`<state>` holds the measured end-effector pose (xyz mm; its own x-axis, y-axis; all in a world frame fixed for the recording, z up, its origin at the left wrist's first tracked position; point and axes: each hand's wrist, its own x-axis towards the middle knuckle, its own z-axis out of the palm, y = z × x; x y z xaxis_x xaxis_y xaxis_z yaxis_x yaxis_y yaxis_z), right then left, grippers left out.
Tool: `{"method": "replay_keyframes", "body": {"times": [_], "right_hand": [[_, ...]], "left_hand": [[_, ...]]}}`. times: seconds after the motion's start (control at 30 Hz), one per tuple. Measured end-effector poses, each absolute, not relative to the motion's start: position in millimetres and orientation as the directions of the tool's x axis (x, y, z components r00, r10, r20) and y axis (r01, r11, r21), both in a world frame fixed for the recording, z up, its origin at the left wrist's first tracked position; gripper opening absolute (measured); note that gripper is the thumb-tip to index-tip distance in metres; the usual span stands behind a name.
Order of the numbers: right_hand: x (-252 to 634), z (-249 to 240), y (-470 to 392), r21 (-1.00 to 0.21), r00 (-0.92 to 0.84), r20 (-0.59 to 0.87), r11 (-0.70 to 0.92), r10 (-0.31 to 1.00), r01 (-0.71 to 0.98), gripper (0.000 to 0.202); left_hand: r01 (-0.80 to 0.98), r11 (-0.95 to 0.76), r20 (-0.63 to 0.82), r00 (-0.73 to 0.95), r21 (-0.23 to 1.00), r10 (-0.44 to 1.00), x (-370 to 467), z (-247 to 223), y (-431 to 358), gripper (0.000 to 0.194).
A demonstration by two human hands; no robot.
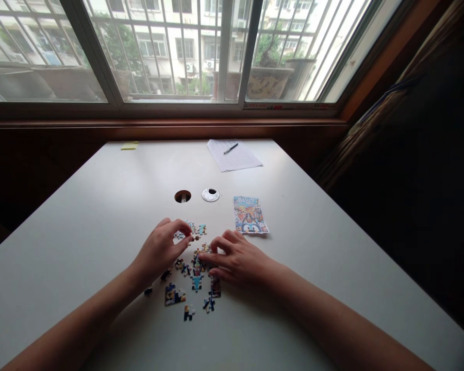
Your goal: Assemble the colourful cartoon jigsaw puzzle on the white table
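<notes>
Your two arms cross one white table before one window. Your right hand spreads loosely; your left hand pinches one brown piece. Paper lies by the far edge; one card mid-table; jumbled, uncountable puzzle pieces toward the near edge.
</notes>
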<state>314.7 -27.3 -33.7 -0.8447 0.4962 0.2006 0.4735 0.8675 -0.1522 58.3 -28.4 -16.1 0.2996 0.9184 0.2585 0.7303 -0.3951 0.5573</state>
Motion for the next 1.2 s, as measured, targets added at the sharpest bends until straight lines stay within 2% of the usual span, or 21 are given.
{"method": "replay_keyframes", "body": {"times": [0.27, 0.6, 0.93, 1.2], "right_hand": [[315.0, -33.5, -27.1, -0.163, -0.843, 0.221, 0.871, 0.49, 0.463, 0.042], [316.1, -36.5, -26.5, -0.192, -0.839, 0.247, 0.873, 0.485, 0.448, 0.041], [320.5, -35.5, -19.8, -0.381, -0.761, 0.41, 0.853, 0.502, 0.357, 0.031], [321.6, -35.3, -17.9, -0.479, -0.709, 0.424, 0.804, 0.564, 0.353, 0.027]], "left_hand": [[0.725, -0.327, 0.184, 0.272, 0.606, 0.945, 59.0, -13.4, -28.1, 0.005], [0.723, -0.308, 0.163, 0.266, 0.619, 0.95, 59.5, -12.9, -27.8, 0.006], [0.718, -0.318, 0.162, 0.28, 0.619, 0.946, 59.5, -14.4, -28.5, 0.007], [0.717, -0.349, 0.151, 0.327, 0.603, 0.933, 60.3, -17.3, -29.8, 0.009]]}}
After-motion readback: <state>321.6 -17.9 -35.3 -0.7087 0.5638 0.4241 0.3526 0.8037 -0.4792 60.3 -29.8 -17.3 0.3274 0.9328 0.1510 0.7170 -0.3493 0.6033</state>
